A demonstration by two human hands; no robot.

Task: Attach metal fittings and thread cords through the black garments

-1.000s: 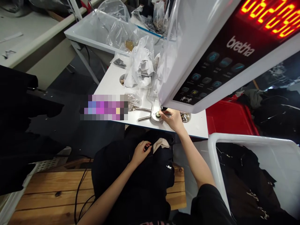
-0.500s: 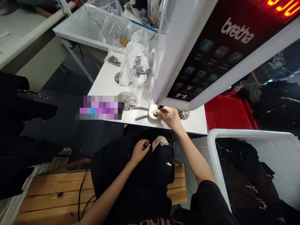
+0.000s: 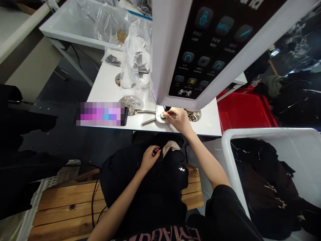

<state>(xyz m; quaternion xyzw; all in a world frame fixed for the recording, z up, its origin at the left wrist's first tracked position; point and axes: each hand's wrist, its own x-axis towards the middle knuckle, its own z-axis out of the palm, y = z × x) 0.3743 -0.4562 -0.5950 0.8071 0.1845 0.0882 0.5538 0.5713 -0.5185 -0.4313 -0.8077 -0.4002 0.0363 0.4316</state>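
While the left hand point(image 3: 149, 159) clenched a black garment point(image 3: 155, 197), the right fingertips point(image 3: 167, 114) pinched a round metal fitting point(image 3: 163, 115); more garments point(image 3: 258, 187) lay in a white tub point(image 3: 225, 157).

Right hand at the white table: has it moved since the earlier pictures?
No, hardly: the right hand sits in the same place against the round metal fitting on the table; the whole view shifted instead.

"What's on the white laminate table point(image 3: 205, 124)?"

"A crumpled clear plastic bag point(image 3: 136, 57) toward its far end, and a small clear bag of metal studs point(image 3: 132, 103) just before it."

"And below the table?"

"A plank wooden bench point(image 3: 67, 204), with a black cloth garment point(image 3: 150, 197) lying on it."
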